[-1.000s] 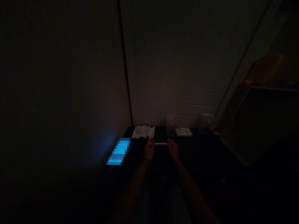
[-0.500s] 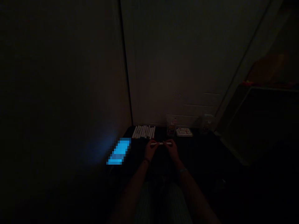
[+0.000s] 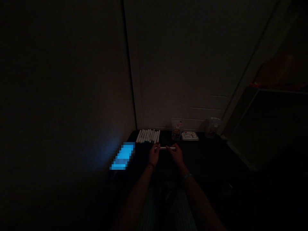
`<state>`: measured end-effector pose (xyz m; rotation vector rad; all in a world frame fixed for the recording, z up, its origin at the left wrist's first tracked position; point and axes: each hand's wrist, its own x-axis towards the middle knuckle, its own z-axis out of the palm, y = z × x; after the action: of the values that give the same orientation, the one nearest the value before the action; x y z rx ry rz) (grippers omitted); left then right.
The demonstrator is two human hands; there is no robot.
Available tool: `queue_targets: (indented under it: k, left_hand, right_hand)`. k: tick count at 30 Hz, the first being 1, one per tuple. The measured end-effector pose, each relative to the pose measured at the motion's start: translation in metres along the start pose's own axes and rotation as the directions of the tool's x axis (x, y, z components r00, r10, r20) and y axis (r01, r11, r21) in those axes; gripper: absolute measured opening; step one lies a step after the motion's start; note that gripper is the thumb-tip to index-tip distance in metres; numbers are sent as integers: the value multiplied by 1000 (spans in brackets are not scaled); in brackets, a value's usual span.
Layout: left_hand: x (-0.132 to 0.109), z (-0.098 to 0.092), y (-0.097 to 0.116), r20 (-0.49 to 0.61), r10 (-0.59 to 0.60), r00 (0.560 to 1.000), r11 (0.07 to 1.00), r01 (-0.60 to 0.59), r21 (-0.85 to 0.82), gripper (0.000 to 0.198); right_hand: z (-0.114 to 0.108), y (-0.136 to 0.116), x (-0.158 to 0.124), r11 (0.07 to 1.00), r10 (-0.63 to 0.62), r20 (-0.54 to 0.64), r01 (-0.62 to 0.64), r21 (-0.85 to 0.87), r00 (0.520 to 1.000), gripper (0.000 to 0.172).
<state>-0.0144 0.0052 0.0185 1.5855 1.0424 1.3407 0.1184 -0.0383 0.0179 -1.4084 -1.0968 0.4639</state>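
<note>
Between my two hands a slim white marker (image 3: 163, 148) lies level, held from both ends. My left hand (image 3: 154, 154) pinches its left end, and my right hand (image 3: 177, 154) grips it toward the right, with a short white end showing past the fingers. Just beyond my left hand, a row of white markers (image 3: 148, 136) lies side by side on the dark table (image 3: 204, 160). The dim light hides the finer finger detail.
Behind my right hand stand a clear container (image 3: 176, 131) and a stack of white packs or cards (image 3: 190, 136). Another clear container (image 3: 212, 128) is farther right. A glowing blue screen (image 3: 123, 156) lies at the left. A wall (image 3: 173, 64) rises behind the table.
My left hand has slid slightly left along the marker, toward its end, so more of the marker shows between my hands. My right hand has shifted slightly left.
</note>
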Motion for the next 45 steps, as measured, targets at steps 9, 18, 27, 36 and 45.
queue_targets:
  k: [9,18,27,36,45]
  left_hand:
    - [0,0,-2,-144,-59,988,998,62,22,34]
    - [1,4,-7,-33,-11,999,1000,11,-6,43]
    - [2,4,-9,-10,-21,1000,998,21,-53,39]
    - [1,4,-7,-63,-19,998,999,17,-44,33]
    - [-1,-1,8,-172,-33,985,998,25,-50,31]
  right_hand:
    - [0,-1,0,973,-211,29,213,-91,977,30]
    - [1,10,3,967,-164,37,168,-193,986,31]
    - [4,12,4,977,-142,71,151,-151,987,33]
    - [1,5,1,951,-225,37,227,-210,974,25]
    - [3,5,2,974,-167,8,166,-152,986,32]
